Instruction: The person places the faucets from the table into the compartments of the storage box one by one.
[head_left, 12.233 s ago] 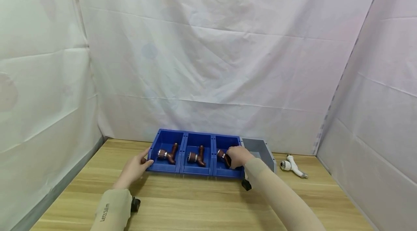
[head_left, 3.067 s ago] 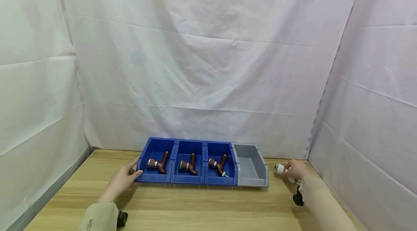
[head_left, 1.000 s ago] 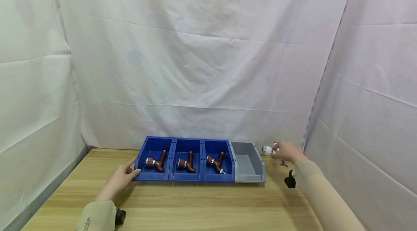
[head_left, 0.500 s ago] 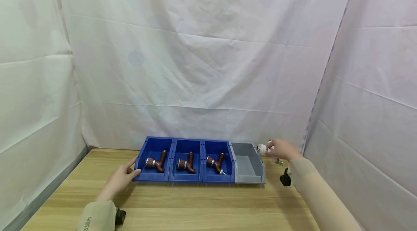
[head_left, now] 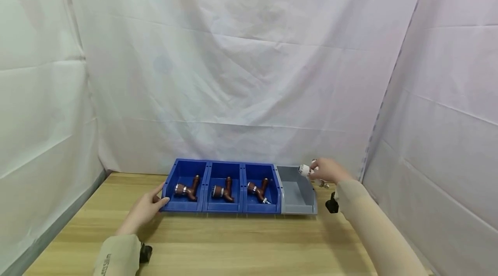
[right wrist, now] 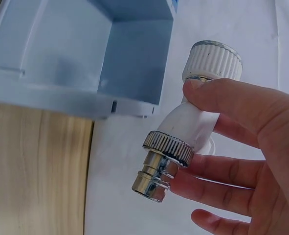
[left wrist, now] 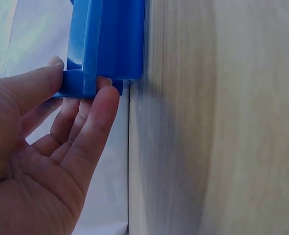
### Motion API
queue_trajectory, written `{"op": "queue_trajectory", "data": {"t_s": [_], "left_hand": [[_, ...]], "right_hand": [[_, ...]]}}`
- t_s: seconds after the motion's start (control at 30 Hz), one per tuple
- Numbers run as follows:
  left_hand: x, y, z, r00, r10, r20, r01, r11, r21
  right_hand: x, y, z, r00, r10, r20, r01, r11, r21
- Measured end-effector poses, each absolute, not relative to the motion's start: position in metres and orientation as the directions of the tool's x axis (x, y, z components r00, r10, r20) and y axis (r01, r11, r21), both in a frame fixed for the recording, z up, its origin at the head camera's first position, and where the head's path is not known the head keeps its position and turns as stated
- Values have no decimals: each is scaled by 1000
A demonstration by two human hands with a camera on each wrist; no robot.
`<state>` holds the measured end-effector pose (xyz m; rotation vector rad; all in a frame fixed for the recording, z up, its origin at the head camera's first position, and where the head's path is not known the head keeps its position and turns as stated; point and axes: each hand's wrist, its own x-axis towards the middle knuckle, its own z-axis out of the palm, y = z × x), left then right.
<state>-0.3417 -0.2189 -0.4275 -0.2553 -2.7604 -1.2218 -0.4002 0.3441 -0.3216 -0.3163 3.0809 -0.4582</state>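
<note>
My right hand (head_left: 328,170) holds a white tap (right wrist: 188,117) between thumb and fingers, at the right rim of the grey bin (head_left: 299,210) and above the table. The tap has a ribbed white knob and a metal hose connector. On the left, my left hand (head_left: 144,209) pinches the outer rim of the leftmost blue bin (left wrist: 88,49), thumb on one side and fingers on the other. Each of the three joined blue bins holds one brown tap: the left one (head_left: 190,190), the middle one (head_left: 225,191) and the right one (head_left: 258,190), which shows a pale metal tip.
The grey bin adjoins the right blue bin, with nothing seen inside it. The row stands at the back of a wooden table (head_left: 218,245), close to a white cloth backdrop (head_left: 241,72). Similar cloth hangs at both sides.
My right hand has left the brown tap in the right blue bin, picked the white tap off the table and carried it up and left to the grey bin. My left hand stays on the rim.
</note>
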Motion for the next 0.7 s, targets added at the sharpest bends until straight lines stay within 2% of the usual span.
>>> {"op": "queue_trajectory", "data": {"t_s": [0.37, 0.7], "left_hand": [[-341, -219, -429, -979, 116, 169, 202, 669, 715], [-337, -221, -431, -981, 104, 164, 192, 667, 720]], "right_hand": [[-403, 326, -328, -970, -243, 24, -241, 937, -253], [-407, 312, -331, -968, -251, 26, -248, 925, -287]]}}
